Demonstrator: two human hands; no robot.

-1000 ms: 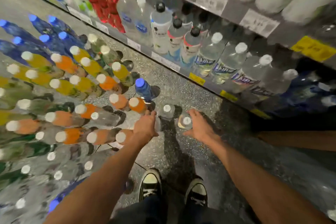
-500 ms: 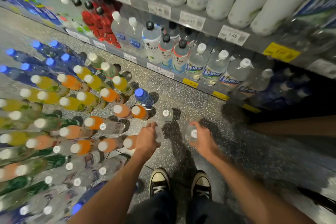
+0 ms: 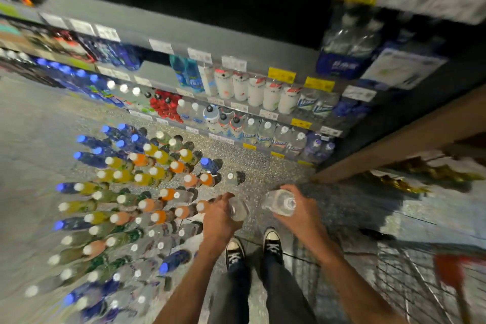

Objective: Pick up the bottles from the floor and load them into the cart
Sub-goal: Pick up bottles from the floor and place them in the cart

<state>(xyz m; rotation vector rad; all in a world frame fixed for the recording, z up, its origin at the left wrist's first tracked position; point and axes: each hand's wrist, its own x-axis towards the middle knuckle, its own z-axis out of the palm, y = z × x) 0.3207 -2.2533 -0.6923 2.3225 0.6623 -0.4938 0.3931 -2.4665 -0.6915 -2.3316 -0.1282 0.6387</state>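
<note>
Two clear bottles gripped, left hand (image 3: 219, 214) on one (image 3: 238, 209), right hand (image 3: 299, 212) on another (image 3: 280, 202); likely light, slippery, best held mid-body.

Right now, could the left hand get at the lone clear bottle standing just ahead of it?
Probably not yet: the left hand already grips a clear bottle. The lone bottle stands in the open on the floor, nothing between, so only the full hand hinders.

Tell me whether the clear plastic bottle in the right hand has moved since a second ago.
Yes. The clear plastic bottle stood on the speckled floor; now the right hand holds it lifted and tilted, farther from the lone clear bottle standing there.
</note>
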